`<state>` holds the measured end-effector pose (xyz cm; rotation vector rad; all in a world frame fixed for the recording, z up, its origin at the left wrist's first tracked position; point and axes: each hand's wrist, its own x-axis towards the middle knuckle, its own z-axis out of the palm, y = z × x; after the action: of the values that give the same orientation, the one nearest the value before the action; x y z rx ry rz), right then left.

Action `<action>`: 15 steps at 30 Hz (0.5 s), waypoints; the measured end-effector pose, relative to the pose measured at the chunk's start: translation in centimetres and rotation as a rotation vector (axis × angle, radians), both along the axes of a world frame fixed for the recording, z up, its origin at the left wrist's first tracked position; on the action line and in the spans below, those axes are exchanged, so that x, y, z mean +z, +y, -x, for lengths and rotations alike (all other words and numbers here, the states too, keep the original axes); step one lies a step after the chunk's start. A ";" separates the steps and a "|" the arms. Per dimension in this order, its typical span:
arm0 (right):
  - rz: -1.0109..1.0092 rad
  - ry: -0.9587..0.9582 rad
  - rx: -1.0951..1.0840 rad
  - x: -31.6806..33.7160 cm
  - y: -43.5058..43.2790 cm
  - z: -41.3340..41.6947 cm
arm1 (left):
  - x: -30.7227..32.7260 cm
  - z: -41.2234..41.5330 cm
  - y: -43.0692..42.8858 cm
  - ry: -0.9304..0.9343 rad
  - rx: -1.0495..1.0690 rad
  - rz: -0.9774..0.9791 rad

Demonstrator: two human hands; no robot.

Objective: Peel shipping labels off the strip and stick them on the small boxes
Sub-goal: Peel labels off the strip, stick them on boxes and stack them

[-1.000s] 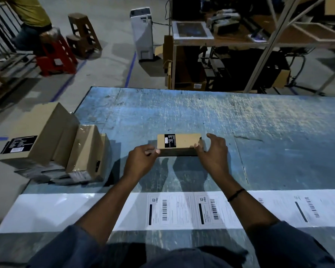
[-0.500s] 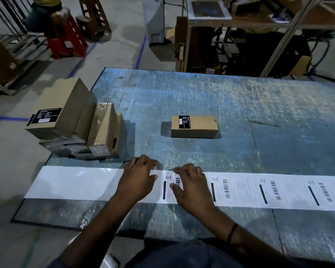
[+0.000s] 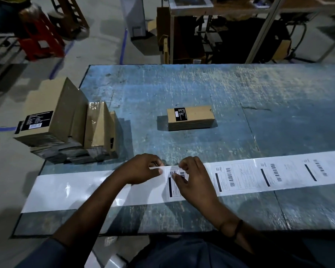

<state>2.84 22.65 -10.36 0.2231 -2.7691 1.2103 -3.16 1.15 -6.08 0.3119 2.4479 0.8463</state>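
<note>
Left hand [image 3: 141,169]: fingers curled, is pinching the label strip [image 3: 278,175] at its far edge.
Right hand [image 3: 193,180]: is pinching the first label [image 3: 173,190] at its far corner.
Strip: is lying along the worktop [image 3: 220,89] near edge.
Small box [image 3: 190,118]: is lying flat mid-worktop, apart from both hands.
Box stack [image 3: 66,122]: is sitting at the left edge.

Blue sleeves [image 3: 45,255], dark wristband [image 3: 238,228]

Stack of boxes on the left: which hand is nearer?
Left. The left hand sits just right of the stack of boxes; the right hand lies farther right along the label strip.
</note>
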 end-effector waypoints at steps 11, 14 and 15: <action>0.268 -0.239 -0.170 3.2 -1.6 -1.7 | 0.4 -0.3 0.1 -0.101 -0.109 -0.344; 0.305 -0.296 -0.202 3.4 -1.5 -1.7 | 0.3 -0.4 0.3 -0.084 -0.126 -0.381; 0.321 -0.311 -0.209 3.5 -1.5 -1.7 | 0.3 -0.4 0.3 -0.074 -0.136 -0.380</action>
<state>4.54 21.19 -6.91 -0.2993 -2.6892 1.7250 -2.77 1.48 -5.76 0.5657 2.1597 1.2374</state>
